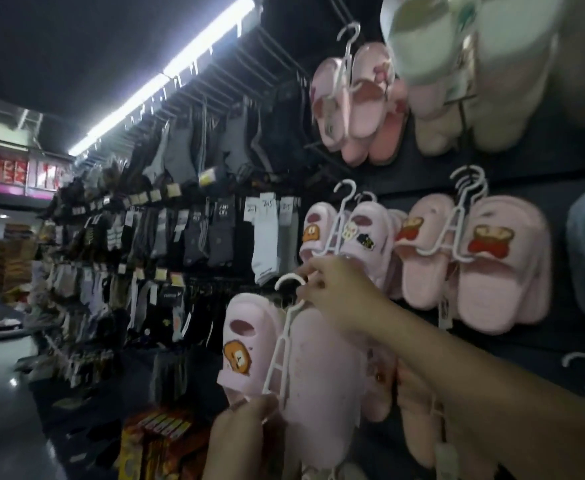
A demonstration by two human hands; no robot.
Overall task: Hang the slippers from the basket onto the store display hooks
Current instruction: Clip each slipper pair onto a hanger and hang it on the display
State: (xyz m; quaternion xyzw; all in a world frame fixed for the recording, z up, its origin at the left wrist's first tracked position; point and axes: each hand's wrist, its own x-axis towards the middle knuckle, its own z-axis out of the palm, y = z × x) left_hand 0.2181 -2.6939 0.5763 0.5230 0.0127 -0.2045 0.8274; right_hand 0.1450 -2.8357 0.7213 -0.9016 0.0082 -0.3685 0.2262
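Observation:
A pale pink slipper pair (318, 368) with a bear charm hangs on a white plastic hanger (280, 344) in front of the dark display wall. My right hand (332, 292) pinches the hanger's hook at the top. My left hand (246, 434) grips the bottom of the hanger and the slippers from below. Just above, a matching pink pair (346, 237) hangs on the wall. The basket is out of view.
More pink slippers (474, 258) hang to the right, and others (356, 102) on the row above. Socks (197, 230) fill the wall to the left. Boxed goods (159, 441) sit low at the wall. An aisle floor (3, 393) runs at left.

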